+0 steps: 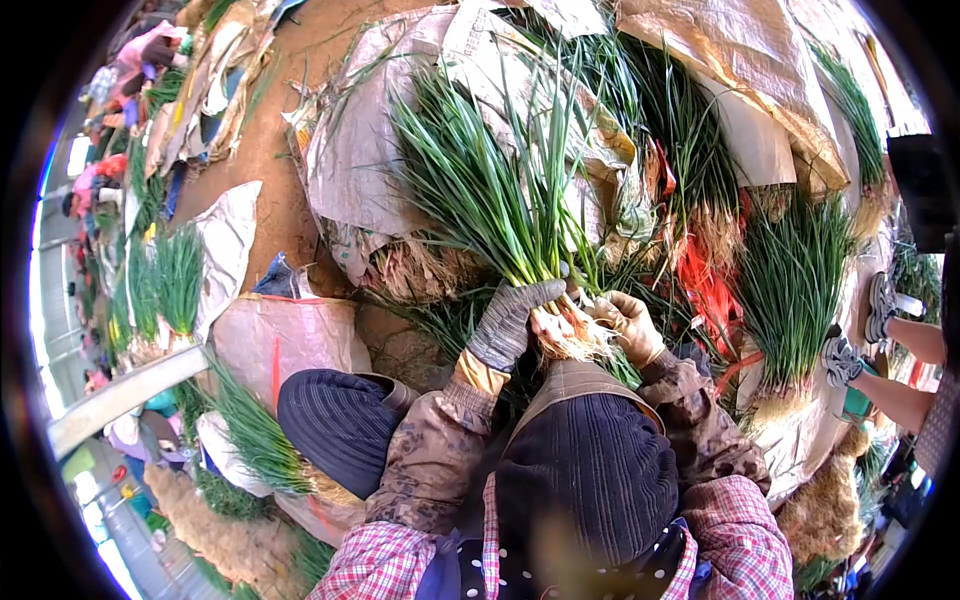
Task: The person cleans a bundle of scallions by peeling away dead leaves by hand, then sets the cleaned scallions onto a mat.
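My left hand (512, 322), in a grey glove, is closed around a bunch of spring onions (500, 190) just above the pale bulbs. Their long green leaves fan up and away from me, and the stringy roots (580, 340) point back toward my lap. Close to the right side of those roots is my right hand (630, 325), in a dirty beige glove. Its fingers are curled and pinched together beside the stems; what sits between the fingertips is too small to make out. Loose green leaves lie on the ground under both hands.
Beyond the bunch, more spring onions (420, 268) lie under woven sacks (365, 150). An upright bundle (795, 290) stands at the right, near red netting (705, 290) and a person's shoes (845, 358). Another bundle (255, 430) rests by my left knee. Several people work at the far left.
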Demonstrator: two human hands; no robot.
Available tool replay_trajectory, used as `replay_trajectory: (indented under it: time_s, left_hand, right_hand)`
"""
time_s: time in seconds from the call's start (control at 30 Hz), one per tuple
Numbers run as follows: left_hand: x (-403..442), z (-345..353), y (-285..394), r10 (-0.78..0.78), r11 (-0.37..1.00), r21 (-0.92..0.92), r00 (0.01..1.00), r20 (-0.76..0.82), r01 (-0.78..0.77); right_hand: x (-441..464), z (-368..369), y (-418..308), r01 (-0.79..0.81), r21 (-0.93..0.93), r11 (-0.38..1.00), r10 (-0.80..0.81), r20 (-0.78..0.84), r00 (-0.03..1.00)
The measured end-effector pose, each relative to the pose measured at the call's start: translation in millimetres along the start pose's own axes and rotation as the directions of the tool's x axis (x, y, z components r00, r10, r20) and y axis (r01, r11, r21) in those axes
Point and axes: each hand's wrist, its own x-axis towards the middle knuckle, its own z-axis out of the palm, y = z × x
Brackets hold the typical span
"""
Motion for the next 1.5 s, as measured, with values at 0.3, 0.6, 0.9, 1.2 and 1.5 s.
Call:
replay_trajectory:
  time_s: [0.3,0.6,0.9,1.2,1.5]
  left_hand:
    - [3,0,0,0.055,0.997,0.051,0.998,-0.005,-0.055]
    - [13,-9,-18,0.108,0.994,0.005,0.991,-0.079,-0.108]
    - [10,-6,-13,0.087,0.992,0.099,0.984,-0.154,-0.072]
    - [9,-17,-8,-0.112,0.96,0.252,0.992,-0.063,0.124]
    - [-7,7,20,-0.028,0.993,0.115,1.0,0.011,0.027]
  right_hand:
    - [9,25,-15,0.033,-0.842,0.539,-0.392,-0.217,0.894]
    - [28,5,-34,-0.058,-0.31,0.949,-0.053,-0.338,0.94]
    - [69,52,-57,0.018,-0.45,0.893,-0.028,-0.016,0.999]
    - [45,71,-59,0.189,-0.982,0.029,-0.585,0.137,0.8]
    - [43,12,-29,-0.147,-0.72,0.678,-0.222,-0.391,0.893]
